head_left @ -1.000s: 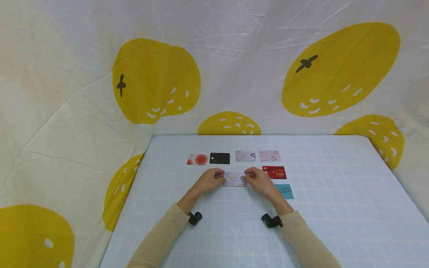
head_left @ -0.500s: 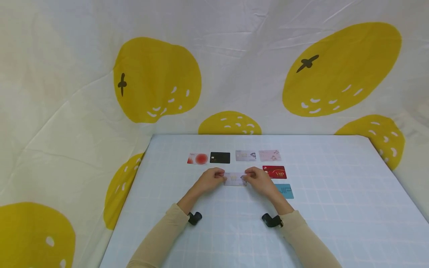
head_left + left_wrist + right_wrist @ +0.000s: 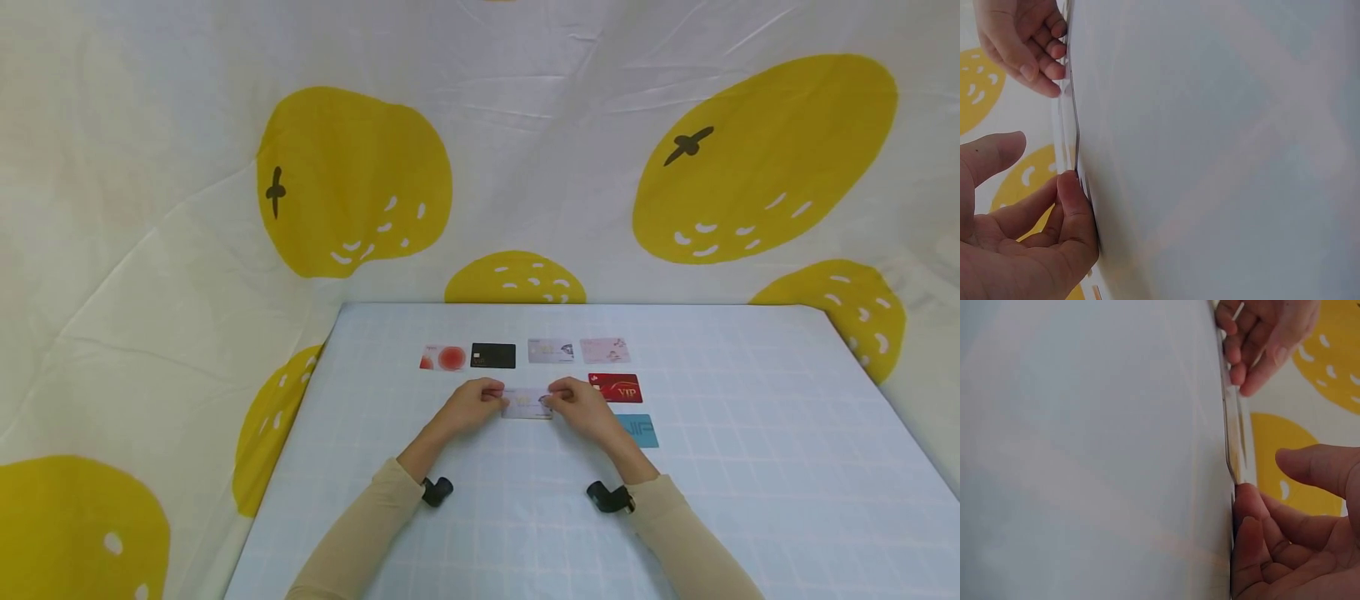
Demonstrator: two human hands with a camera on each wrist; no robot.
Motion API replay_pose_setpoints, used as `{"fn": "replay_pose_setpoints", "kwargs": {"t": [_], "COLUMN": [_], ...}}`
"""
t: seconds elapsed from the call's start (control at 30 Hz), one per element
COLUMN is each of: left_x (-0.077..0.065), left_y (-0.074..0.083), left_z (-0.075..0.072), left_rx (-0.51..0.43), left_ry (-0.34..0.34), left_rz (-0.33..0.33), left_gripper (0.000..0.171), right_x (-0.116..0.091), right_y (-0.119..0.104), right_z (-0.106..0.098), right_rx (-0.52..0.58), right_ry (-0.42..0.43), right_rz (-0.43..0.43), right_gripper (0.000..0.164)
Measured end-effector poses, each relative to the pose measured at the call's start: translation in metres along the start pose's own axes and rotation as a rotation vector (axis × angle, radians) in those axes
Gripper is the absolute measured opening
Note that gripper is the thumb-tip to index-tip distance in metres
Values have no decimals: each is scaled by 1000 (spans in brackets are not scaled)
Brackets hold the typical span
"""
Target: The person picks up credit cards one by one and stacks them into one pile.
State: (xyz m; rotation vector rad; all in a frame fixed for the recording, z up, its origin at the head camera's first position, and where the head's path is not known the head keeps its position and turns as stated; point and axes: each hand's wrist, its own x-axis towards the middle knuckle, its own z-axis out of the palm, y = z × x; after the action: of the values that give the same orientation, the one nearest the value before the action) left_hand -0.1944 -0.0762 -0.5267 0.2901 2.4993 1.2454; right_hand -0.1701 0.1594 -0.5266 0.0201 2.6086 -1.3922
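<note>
A pale lilac bank card (image 3: 527, 402) with a dark motif at its right end lies between my hands in the head view. My left hand (image 3: 470, 403) touches its left short edge with the fingertips, and my right hand (image 3: 581, 406) does the same at the right edge. In the left wrist view the left thumb (image 3: 1004, 153) stands up, apart from the fingers (image 3: 1072, 197) at the card. The right wrist view likewise has the right thumb (image 3: 1310, 464) raised while bent fingers (image 3: 1250, 503) meet the card's end. Both hands rest low, close over the table.
Behind lie a red-circle card (image 3: 442, 357), a black card (image 3: 492, 356), another lilac card (image 3: 551, 351) and a pink floral card (image 3: 604, 350). A red VIP card (image 3: 621, 388) and a teal card (image 3: 641, 430), partly hidden by the right hand, sit at the right.
</note>
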Motion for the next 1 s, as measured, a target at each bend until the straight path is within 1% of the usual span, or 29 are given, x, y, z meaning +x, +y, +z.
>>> {"fn": "replay_pose_setpoints", "kwargs": {"t": [0.33, 0.5, 0.67, 0.73, 0.9, 1.0], "left_x": [-2, -5, -9, -10, -13, -15], "left_y": [2, 0, -9, -11, -18, -25], "left_z": [-1, -6, -21, -28, -45, -55], "left_rx": [-7, -8, -14, -22, -49, -46], "left_ry": [-6, 1, 68, 93, 145, 180], "left_rz": [-2, 16, 48, 40, -11, -20], "left_gripper": [38, 40, 41, 41, 42, 42], "right_x": [-2, 0, 6, 9, 19, 26], "right_y": [0, -2, -11, -16, -32, -42], "right_z": [0, -2, -1, 0, 6, 13], "right_rx": [0, 4, -4, -5, 2, 3], "right_ry": [3, 2, -18, -33, -56, -67], "right_rz": [-6, -5, -52, -74, -149, -196], "right_gripper": [29, 29, 30, 31, 33, 33]}}
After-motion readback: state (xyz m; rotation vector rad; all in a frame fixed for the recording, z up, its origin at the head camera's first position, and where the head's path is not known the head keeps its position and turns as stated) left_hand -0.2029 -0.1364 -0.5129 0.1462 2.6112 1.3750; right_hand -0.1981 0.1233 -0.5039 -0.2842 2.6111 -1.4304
